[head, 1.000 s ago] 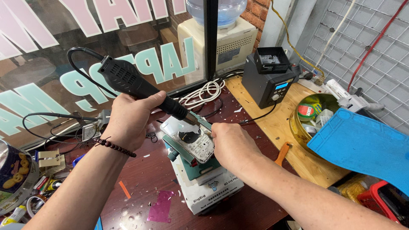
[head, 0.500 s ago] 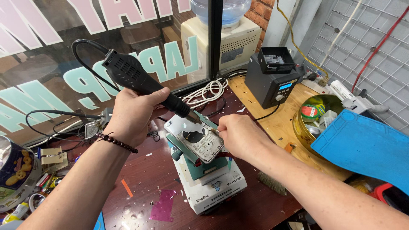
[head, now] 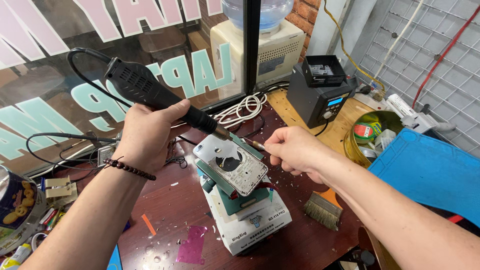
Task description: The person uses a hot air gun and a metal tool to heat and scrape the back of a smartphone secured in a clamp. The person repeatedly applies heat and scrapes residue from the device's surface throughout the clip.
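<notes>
Working at cluttered dark-red workbench [head: 170,210], lettered shop window [head: 100,60], wire grid wall [head: 440,60]

Left hand [head: 145,132] aims hot-air gun [head: 160,97] at clamped phone frame [head: 232,165]; right hand [head: 295,150] pinches tweezers [head: 257,145]

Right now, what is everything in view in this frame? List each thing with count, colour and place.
hot-air tool: 1, black, corded, in the left hand, nozzle over the device
phone frame: 1, silver with round cutout, clamped tilted on the fixture
fixture: 1, white base, teal top, centre of table
tweezers: 1, metal, tip showing from the right hand
brush: 1, orange handle, right of the fixture
control station: 1, black, lit display, behind
white cable: 1 coil, by the window
mat: 1, blue, far right
bowl: 1, yellow, holds tape rolls
water dispenser: 1, cream, at back
table: 1, dark red-brown
left hand: beaded bracelet at the wrist
right hand: pinching the tweezers
</notes>
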The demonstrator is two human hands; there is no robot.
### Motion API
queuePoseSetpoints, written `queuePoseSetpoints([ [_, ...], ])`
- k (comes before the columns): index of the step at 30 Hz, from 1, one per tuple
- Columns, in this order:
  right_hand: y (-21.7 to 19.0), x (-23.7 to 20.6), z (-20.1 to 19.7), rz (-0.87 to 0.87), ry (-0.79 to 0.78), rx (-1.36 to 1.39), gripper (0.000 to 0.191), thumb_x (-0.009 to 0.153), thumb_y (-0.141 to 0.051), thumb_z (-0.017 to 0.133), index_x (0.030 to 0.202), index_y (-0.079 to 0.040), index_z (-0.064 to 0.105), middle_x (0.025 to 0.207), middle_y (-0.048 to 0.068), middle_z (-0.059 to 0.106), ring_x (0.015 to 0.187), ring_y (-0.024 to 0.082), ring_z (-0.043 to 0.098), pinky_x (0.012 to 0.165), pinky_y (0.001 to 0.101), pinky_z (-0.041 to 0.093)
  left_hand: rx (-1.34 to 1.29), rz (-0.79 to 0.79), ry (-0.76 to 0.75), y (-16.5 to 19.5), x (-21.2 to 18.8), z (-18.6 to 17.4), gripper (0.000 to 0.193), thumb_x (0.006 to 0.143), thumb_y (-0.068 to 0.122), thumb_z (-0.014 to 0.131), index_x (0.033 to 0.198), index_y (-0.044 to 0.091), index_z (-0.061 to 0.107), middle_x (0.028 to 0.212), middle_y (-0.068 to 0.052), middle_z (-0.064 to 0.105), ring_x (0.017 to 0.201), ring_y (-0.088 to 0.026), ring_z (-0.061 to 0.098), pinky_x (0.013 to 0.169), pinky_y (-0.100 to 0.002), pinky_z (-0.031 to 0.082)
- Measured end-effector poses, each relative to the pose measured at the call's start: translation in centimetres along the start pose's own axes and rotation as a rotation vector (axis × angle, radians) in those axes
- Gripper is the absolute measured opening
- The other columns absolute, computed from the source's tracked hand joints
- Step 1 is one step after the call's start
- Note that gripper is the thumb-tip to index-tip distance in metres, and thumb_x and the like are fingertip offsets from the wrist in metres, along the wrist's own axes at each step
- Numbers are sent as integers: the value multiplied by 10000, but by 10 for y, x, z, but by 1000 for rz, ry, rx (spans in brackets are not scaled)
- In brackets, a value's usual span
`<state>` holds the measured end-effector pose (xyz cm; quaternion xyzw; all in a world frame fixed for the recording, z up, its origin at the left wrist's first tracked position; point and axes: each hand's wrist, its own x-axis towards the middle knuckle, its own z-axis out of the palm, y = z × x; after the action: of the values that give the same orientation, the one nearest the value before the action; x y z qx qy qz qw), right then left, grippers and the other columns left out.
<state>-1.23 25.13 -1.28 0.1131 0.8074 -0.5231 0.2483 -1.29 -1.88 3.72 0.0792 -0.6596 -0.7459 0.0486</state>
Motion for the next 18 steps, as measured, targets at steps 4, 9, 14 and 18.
queuePoseSetpoints([
  [4,2,-9,8,-162,76,-280,143,916,-175,664,987,-69,729,750,76,717,560,128,567,499,302,419,28,-30,21,3,-3,-7,234,895,66,701,1078,-38,598,1078,-149,702,933,-226,753,779,-330,655],
  [9,-6,-14,13,-320,142,-605,148,884,-189,680,926,-67,751,827,122,794,755,204,756,727,360,566,24,-35,28,-2,-4,-3,235,889,59,707,1070,-16,577,1061,-147,697,928,-231,745,763,-328,644],
  [14,-14,-28,20,-380,227,-697,146,886,-191,681,952,-90,763,926,155,763,896,313,724,816,422,550,23,-30,-16,-6,-3,0,210,895,65,703,1053,-20,594,1027,-137,714,917,-224,752,757,-313,646],
  [18,-23,-40,31,-319,240,-701,153,917,-186,643,985,-99,750,968,163,762,942,331,735,860,438,548,52,-61,-5,-7,0,2,208,896,61,699,1047,-32,590,1005,-151,712,890,-250,761,707,-347,612],
])
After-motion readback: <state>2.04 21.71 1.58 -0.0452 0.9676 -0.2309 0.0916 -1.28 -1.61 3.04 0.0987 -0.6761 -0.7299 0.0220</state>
